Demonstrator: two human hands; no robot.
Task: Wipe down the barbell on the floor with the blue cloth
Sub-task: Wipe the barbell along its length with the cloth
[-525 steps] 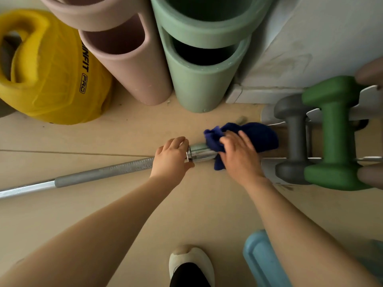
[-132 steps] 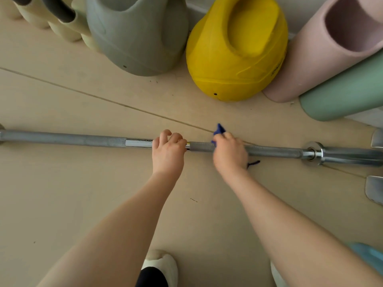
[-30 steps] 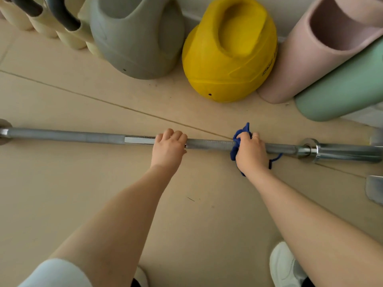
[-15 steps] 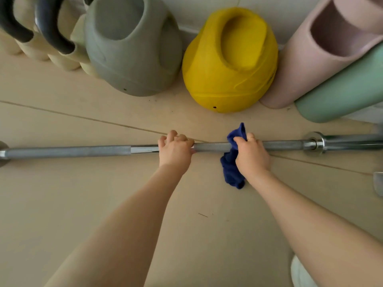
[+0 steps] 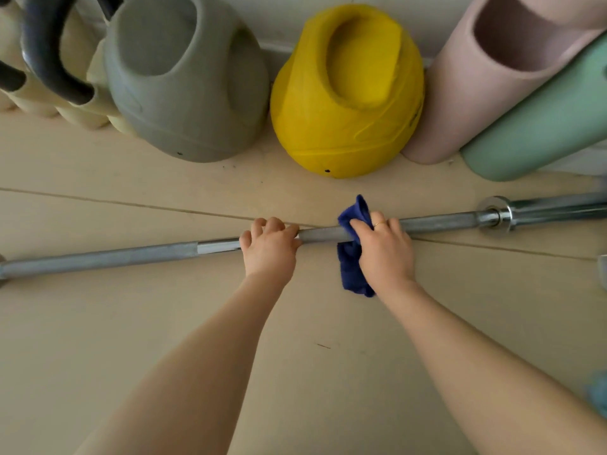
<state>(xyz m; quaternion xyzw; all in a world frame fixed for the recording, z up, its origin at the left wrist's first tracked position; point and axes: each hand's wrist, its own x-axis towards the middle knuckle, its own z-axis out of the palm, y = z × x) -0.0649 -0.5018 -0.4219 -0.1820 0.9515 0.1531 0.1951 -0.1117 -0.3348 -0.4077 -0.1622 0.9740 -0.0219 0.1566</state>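
While the left hand (image 5: pixel 269 249) grips the barbell (image 5: pixel 131 256), the right hand (image 5: pixel 384 254) clasps the blue cloth (image 5: pixel 351 267) around it.

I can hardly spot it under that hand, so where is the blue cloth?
The blue cloth is wrapped over the barbell near mid-frame in the head view, gripped by the right hand, just right of the left hand and below the yellow kettlebell.

Grey kettlebell (image 5: pixel 184 83), yellow kettlebell (image 5: pixel 345 103), pink roller (image 5: pixel 486 70), green roller (image 5: pixel 538 126), beige floor (image 5: pixel 131 323)
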